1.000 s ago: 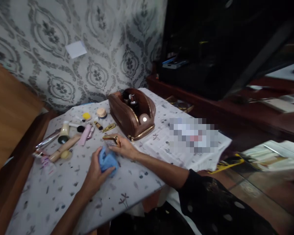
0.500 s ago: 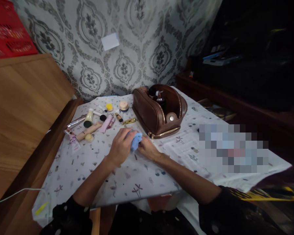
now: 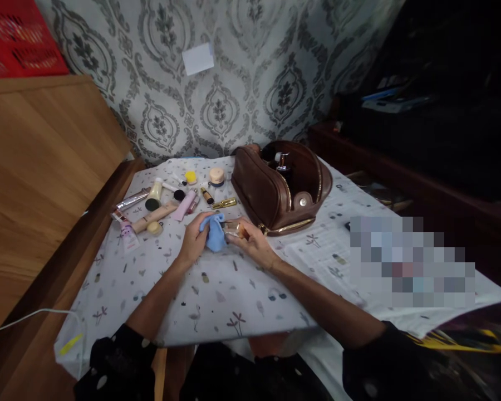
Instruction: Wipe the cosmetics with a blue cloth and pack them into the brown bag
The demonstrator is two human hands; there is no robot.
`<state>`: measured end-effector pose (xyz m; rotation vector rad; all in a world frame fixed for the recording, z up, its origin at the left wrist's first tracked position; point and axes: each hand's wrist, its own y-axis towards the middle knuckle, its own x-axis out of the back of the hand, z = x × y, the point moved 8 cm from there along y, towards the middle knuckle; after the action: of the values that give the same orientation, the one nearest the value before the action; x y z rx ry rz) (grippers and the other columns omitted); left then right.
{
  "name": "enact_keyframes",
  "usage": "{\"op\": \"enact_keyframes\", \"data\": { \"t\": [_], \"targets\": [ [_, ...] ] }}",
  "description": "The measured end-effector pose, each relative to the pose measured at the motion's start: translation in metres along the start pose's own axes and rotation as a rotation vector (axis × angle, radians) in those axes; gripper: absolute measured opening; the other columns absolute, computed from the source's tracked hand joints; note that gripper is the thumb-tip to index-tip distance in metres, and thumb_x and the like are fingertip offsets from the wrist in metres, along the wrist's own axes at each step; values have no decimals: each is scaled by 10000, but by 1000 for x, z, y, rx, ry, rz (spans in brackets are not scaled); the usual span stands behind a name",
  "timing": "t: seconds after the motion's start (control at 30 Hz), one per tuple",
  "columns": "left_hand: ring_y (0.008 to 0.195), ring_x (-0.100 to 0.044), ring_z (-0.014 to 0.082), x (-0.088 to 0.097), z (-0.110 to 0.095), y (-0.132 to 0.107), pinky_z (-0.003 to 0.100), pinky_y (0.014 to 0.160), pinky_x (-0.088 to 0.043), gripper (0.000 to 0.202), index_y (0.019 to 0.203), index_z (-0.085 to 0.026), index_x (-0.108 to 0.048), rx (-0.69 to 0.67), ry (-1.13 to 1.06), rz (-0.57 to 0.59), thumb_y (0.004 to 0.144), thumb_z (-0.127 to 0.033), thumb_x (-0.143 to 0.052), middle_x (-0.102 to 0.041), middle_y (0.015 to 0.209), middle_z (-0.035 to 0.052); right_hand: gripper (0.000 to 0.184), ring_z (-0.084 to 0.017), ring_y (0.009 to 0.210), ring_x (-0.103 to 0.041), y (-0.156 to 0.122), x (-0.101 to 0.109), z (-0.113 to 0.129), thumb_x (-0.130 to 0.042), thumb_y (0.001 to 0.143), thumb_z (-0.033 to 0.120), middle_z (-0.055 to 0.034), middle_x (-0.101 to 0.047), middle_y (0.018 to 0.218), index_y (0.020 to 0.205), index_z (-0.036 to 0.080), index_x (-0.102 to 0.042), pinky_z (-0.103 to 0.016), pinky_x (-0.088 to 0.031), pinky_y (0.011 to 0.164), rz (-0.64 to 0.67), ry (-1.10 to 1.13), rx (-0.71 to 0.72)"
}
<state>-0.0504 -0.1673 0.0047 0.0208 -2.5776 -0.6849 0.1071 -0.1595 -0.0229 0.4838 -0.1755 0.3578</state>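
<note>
left grip (image 3: 194, 238) pinching bunched blue cloth (image 3: 215, 238); right grip (image 3: 256, 244) grasping shiny gold-toned item (image 3: 232, 228), long axis roughly sideways, one end pointing left toward cloth, both over worktop (image 3: 242, 298), near brown bag (image 3: 259, 192).

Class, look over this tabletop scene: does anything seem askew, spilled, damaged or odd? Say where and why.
The white paper on the patterned wall sits tilted beside upright motifs. A pixelated patch on the right of the tablecloth hides whatever lies there. No spill shows around the blue cloth.
</note>
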Motion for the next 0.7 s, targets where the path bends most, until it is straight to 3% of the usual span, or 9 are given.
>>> {"op": "enact_keyframes", "data": {
  "t": [0.1,0.23,0.43,0.57,0.7],
  "targets": [
    [1049,-641,207,3,7,-2,335,930,-504,302,1235,-206,-562,85,-101,-73,947,-276,-504,-671,1165,72,378,-187,785,-559,2,0,-8,-652,846,579,-16,-584,833,961,220,-631,-320,-479,747,-47,162,-80],
    [1003,-629,193,4,-6,-8,329,915,-497,242,1122,-195,-579,-25,54,-91,908,-170,-467,-659,1092,68,435,-200,842,-602,3,2,-16,-749,765,515,-22,-639,918,1057,225,-611,-331,-491,781,-95,208,-126],
    [1098,-560,211,-10,-24,-19,360,981,-475,418,1129,-176,-546,-250,339,-6,769,-12,-411,-577,1118,97,295,-241,976,-609,1,8,-2,-739,798,347,-51,-671,1010,1057,231,-656,-387,-477,901,-75,-118,35],
    [1093,-545,249,-25,-8,-24,407,963,-493,426,1127,-156,-525,-170,550,84,750,8,-413,-569,1110,124,201,-271,939,-575,1,10,11,-733,824,317,-79,-660,953,1005,231,-717,-406,-479,861,-68,-366,151],
    [1059,-555,271,-40,9,-28,448,938,-507,357,1098,-127,-541,-74,681,197,794,16,-420,-571,1097,152,219,-266,888,-582,1,14,13,-673,881,400,-82,-645,896,997,222,-728,-391,-488,808,-103,-384,154]
  ]
}}
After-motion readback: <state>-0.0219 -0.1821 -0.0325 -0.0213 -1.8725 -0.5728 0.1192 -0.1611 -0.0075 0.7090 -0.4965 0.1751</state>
